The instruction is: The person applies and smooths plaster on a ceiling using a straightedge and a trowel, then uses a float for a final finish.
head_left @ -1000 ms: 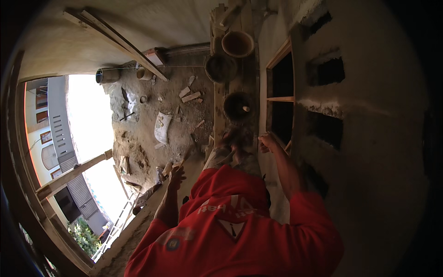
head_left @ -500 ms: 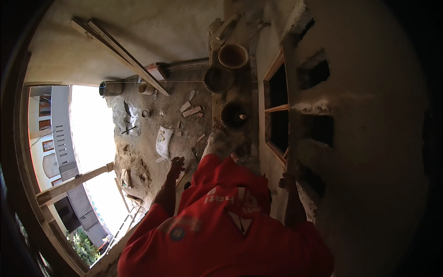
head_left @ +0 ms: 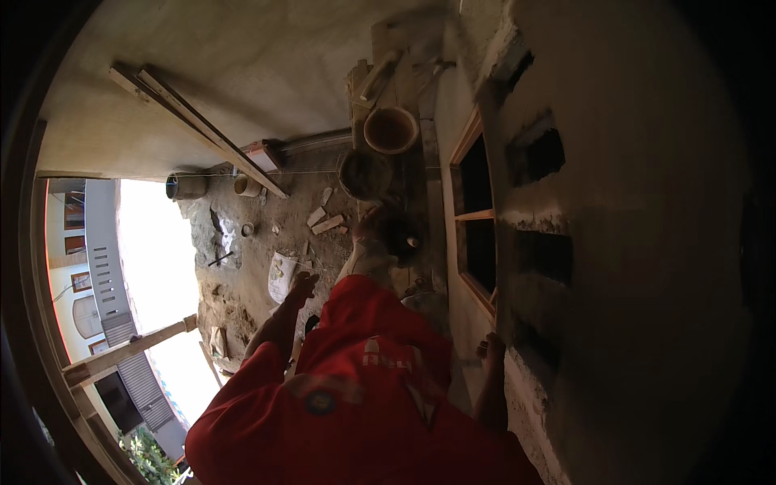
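Observation:
My left hand (head_left: 302, 287) hangs over the floor beside a white sack (head_left: 281, 276), with nothing visible in it and its loosely bent fingers apart. Close to the wall, below the wooden window frame (head_left: 475, 216), is my right hand (head_left: 490, 347). Its fingers are curled in, and no object shows in them; in the dim light I cannot tell whether it touches the wall. Ahead of my feet stands a dark bucket (head_left: 396, 234) with a small pale thing (head_left: 412, 242) at it. Beyond it are another dark bucket (head_left: 365, 175) and a reddish-brown basin (head_left: 391, 130).
Two long planks (head_left: 198, 129) lean on the far wall. Brick pieces (head_left: 327, 224) and rubble litter the floor. A string (head_left: 311, 171) runs across the far side. At left are a bucket (head_left: 187, 186), a sand heap (head_left: 218, 301) and a wooden beam (head_left: 133, 346) by the bright opening.
The view has shifted, so buckets and planks sit lower in the picture. My body has moved forward, nearer the dark bucket. Both hands remain at my sides, with no object picked up.

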Available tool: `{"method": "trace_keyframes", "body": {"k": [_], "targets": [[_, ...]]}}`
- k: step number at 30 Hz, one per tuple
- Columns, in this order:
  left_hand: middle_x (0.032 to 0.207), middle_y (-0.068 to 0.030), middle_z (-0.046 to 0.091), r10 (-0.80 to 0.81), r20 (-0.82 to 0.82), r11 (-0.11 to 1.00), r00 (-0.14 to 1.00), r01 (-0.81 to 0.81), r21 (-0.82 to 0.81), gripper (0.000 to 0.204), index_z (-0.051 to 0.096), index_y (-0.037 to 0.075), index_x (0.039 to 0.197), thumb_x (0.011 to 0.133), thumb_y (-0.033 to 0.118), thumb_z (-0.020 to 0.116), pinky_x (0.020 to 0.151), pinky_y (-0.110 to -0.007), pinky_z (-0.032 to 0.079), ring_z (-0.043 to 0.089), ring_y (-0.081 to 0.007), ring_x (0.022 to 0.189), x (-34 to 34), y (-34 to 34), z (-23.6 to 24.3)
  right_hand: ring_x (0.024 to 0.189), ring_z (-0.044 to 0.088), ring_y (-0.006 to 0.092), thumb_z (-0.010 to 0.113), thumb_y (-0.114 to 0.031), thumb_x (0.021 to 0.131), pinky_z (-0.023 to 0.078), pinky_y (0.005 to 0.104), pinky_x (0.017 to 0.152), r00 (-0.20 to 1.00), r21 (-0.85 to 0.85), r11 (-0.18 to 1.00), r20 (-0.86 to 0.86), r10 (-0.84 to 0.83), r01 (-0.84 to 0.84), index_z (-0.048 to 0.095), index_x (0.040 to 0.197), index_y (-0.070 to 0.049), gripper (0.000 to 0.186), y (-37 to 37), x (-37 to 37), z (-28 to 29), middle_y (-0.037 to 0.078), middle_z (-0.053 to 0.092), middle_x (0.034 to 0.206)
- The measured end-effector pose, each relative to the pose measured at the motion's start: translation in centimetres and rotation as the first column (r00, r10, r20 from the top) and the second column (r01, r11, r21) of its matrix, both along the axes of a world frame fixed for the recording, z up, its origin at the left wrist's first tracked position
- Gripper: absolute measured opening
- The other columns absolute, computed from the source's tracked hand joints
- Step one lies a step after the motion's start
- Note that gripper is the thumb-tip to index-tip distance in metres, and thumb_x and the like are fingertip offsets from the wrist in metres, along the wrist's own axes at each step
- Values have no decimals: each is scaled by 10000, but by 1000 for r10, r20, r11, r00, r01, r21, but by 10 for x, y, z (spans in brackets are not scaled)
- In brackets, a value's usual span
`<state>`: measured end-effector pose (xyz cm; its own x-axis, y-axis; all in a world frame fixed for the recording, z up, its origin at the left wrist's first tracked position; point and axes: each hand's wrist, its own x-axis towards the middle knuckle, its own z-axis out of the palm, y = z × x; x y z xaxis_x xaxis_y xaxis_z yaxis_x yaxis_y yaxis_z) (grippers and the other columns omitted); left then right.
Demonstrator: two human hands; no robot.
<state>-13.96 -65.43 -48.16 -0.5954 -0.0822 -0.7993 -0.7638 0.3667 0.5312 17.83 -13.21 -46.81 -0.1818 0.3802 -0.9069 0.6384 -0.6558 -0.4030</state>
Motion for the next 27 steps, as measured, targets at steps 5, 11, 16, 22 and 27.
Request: {"method": "trace_keyframes", "body": {"k": [5,11,16,22,27], "targets": [[960,-108,575,-151,70,988,986,153,-31,709,450,-21,1332,810,360,743,519,-320,477,561,-174,697,-122,52,-34,580,463,157,496,-121,915,429,321,551,987,67,998,160,-9,-2,423,793,-106,143,-17,-52,5,15,479,692],[1057,-154,637,-429,-21,889,903,419,-185,631,501,-31,1313,841,327,720,676,-357,535,628,-231,850,-272,135,-99,610,537,165,513,-121,916,467,323,589,946,0,955,139,294,-296,512,844,-105,74,-37,-105,-51,34,554,742],[1168,-161,624,-708,-217,705,672,652,-280,578,529,2,1286,823,290,719,863,-375,504,616,-260,1042,-391,187,-192,747,604,190,535,-176,915,517,327,659,822,329,753,223,524,-570,589,1121,-21,263,-34,-186,-97,78,610,880],[1222,-209,600,-702,-387,711,598,618,-335,555,540,71,1287,802,281,709,943,-437,469,579,-349,1146,-524,198,-346,699,575,143,528,-174,903,499,293,621,839,290,792,272,471,-538,535,1282,32,431,-27,-234,-188,102,602,876],[1315,-251,534,-773,-199,597,602,585,-549,746,426,-9,1378,776,301,738,1022,-446,426,518,-392,1222,-639,248,-418,548,536,133,536,-171,900,461,269,506,888,252,877,332,318,-409,532,1243,80,425,-33,-224,-228,99,593,789]]}}
